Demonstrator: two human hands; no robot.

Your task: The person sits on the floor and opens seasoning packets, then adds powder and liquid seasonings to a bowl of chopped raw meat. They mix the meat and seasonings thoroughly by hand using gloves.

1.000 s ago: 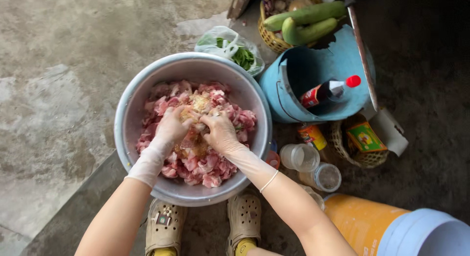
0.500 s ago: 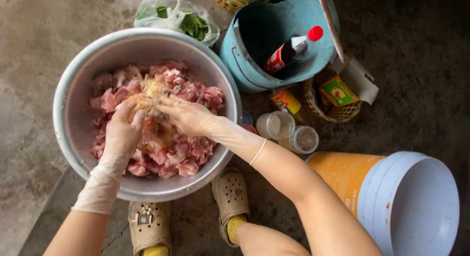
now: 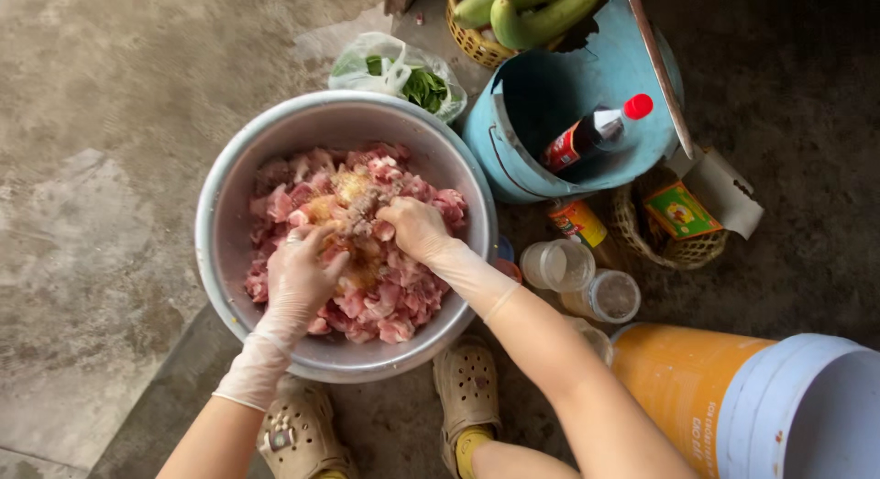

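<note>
Pressing into pink meat chunks (image 3: 394, 300), left hand (image 3: 302, 279) open, right hand (image 3: 414, 230) curled gripping meat, mid-bowl (image 3: 240, 181); two clear jars (image 3: 557, 264) beside its right rim

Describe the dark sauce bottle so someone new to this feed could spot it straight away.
Start at the big metal bowl of raw meat where the gloved hands work, then look right to the cracked blue bucket beside it. The bottle lies tilted inside that bucket. It alone has a red cap and dark contents; the jars below the bucket are clear.

Raw pink meat chunks (image 3: 385, 296) in metal bowl (image 3: 229, 213)
</note>
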